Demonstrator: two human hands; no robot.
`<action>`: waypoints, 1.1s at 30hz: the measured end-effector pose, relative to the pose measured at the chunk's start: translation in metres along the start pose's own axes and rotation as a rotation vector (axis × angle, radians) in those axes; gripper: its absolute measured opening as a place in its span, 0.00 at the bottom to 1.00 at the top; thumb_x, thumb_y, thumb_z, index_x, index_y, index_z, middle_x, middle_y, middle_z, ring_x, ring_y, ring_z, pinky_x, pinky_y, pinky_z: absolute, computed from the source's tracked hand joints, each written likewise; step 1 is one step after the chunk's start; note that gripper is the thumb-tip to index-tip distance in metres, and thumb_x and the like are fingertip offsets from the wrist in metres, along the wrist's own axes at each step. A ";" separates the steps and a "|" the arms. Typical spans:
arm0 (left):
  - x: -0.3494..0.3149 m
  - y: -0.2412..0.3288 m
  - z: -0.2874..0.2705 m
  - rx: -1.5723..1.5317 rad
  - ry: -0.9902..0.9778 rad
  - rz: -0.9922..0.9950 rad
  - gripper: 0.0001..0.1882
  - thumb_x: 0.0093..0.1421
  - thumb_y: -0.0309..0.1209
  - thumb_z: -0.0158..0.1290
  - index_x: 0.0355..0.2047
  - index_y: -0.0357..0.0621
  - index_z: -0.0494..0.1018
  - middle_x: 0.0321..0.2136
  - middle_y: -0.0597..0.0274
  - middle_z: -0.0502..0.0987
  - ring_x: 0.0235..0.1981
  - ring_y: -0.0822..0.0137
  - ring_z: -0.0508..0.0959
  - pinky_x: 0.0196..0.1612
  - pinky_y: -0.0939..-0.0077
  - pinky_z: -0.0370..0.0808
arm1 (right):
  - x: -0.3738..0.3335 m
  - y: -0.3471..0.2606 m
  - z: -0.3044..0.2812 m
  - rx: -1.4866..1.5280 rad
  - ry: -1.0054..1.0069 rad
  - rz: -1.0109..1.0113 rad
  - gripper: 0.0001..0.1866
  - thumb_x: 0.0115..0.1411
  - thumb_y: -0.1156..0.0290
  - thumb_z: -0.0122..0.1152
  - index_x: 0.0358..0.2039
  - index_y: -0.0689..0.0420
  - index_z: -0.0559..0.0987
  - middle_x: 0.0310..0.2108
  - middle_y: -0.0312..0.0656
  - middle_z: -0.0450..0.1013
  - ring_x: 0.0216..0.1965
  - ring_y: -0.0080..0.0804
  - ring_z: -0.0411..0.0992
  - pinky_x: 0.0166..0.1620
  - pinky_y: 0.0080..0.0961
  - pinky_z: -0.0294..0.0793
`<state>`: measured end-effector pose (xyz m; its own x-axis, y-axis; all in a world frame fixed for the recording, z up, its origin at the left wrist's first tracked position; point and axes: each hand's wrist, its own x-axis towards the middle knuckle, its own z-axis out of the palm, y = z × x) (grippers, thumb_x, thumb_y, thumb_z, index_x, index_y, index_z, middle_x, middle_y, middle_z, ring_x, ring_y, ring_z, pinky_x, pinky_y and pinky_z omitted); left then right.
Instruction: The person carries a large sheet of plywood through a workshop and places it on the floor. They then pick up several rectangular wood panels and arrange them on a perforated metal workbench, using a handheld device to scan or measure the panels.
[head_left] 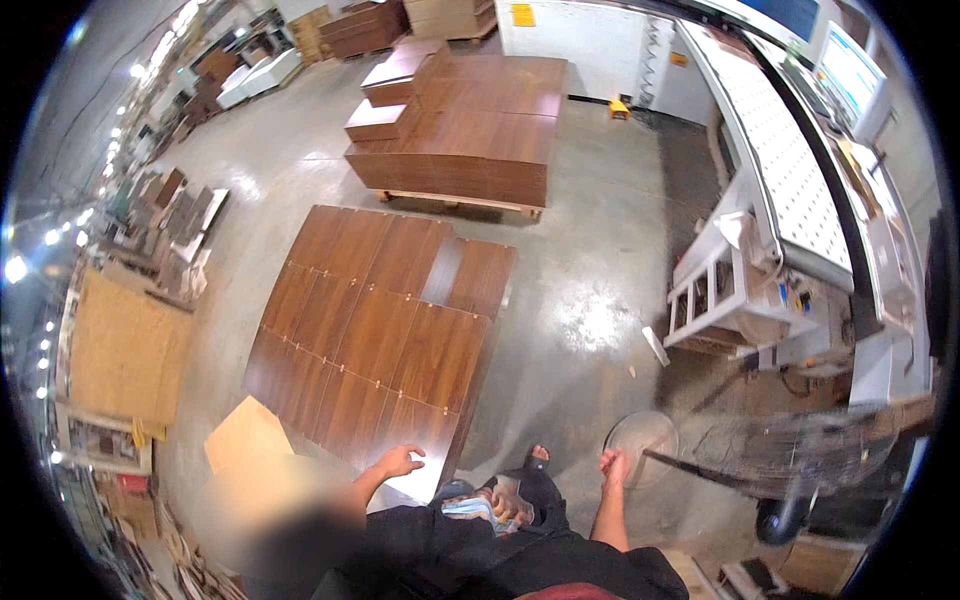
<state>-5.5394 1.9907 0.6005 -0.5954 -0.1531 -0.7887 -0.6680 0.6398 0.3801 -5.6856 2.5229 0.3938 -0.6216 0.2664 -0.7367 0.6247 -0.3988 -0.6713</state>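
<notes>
My left hand [402,462] hangs over the near end of a low stack of dark brown wood-grain panels [370,300]. Its fingers are loosely bent and apart, with nothing in them. A pale, bright patch [425,482] shows on the stack just below that hand. Out to the right, my right hand [614,466] is held with its fingers curled in; whatever it may hold is hidden. Behind it lies the round base [642,448] of a fan stand. One panel strip [442,272] near the stack's far end looks greyer than the others.
A taller panel stack on a pallet [455,165] stands ahead. To the right are a pedestal fan [810,450] and a long machine with a white perforated bed [775,140]. A tan board [245,432] lies left of the stack, beside a blurred area. Plywood [130,345] stands far left.
</notes>
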 end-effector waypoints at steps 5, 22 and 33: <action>-0.002 -0.020 0.047 -0.141 0.207 -0.153 0.18 0.56 0.39 0.62 0.47 0.54 0.80 0.20 0.60 0.82 0.25 0.66 0.82 0.36 0.66 0.79 | 0.097 -0.150 0.153 0.061 -0.093 -0.077 0.14 0.67 0.60 0.52 0.46 0.55 0.74 0.35 0.45 0.78 0.25 0.30 0.74 0.25 0.26 0.74; 0.296 0.309 -0.120 -0.309 0.602 0.367 0.18 0.68 0.37 0.46 0.54 0.43 0.72 0.45 0.46 0.79 0.49 0.51 0.79 0.51 0.59 0.76 | 0.302 -0.329 0.181 -0.858 -0.367 0.034 0.22 0.67 0.52 0.55 0.37 0.63 0.76 0.25 0.46 0.75 0.28 0.38 0.77 0.29 0.36 0.75; 0.385 0.424 -0.251 -0.474 0.756 -0.176 0.19 0.63 0.39 0.51 0.53 0.51 0.75 0.47 0.51 0.81 0.50 0.49 0.79 0.53 0.59 0.75 | 0.456 -0.468 0.417 -0.955 -0.658 0.143 0.16 0.64 0.55 0.56 0.35 0.57 0.75 0.32 0.44 0.75 0.32 0.41 0.74 0.36 0.37 0.74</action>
<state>-6.1641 2.0138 0.5789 -0.4903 -0.7794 -0.3902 -0.7908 0.2095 0.5751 -6.4586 2.4652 0.4061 -0.4667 -0.3455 -0.8141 0.6365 0.5079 -0.5804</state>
